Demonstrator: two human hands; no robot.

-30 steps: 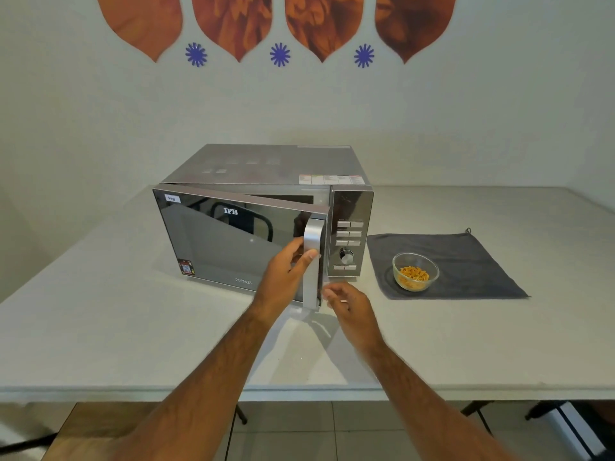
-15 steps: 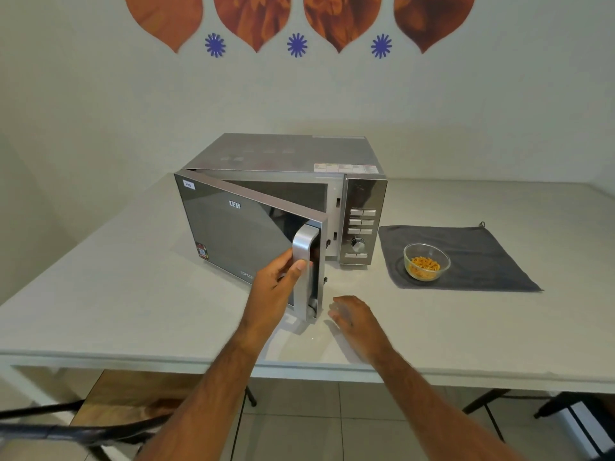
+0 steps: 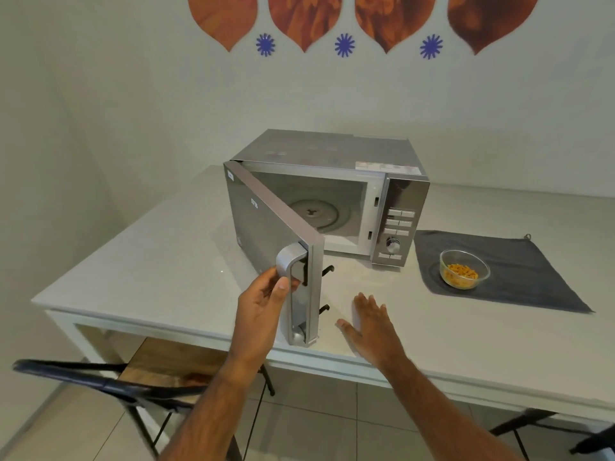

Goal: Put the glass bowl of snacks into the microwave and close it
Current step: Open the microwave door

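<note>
A silver microwave [image 3: 336, 151] stands on the white table [image 3: 166, 261]. Its door [image 3: 263, 221] is swung out toward me, hinged at the left, and the round turntable [image 3: 319, 214] shows inside the lit cavity. My left hand [image 3: 263, 304] grips the door's silver handle [image 3: 288, 261] near its top. My right hand [image 3: 369, 321] hovers flat over the table just right of the door's edge, fingers spread and holding nothing. The glass bowl of orange snacks [image 3: 464, 268] rests on a dark grey cloth [image 3: 519, 271] to the right of the microwave.
A chair with a black frame and wooden seat [image 3: 159, 364] stands under the table's near left edge. Another dark chair leg [image 3: 519, 424] shows at the lower right. The wall behind carries orange and blue decorations [image 3: 344, 44].
My left hand has pulled the door from slightly ajar to wide open, exposing the cavity. My right hand dropped lower over the table. The view shifted left.
</note>
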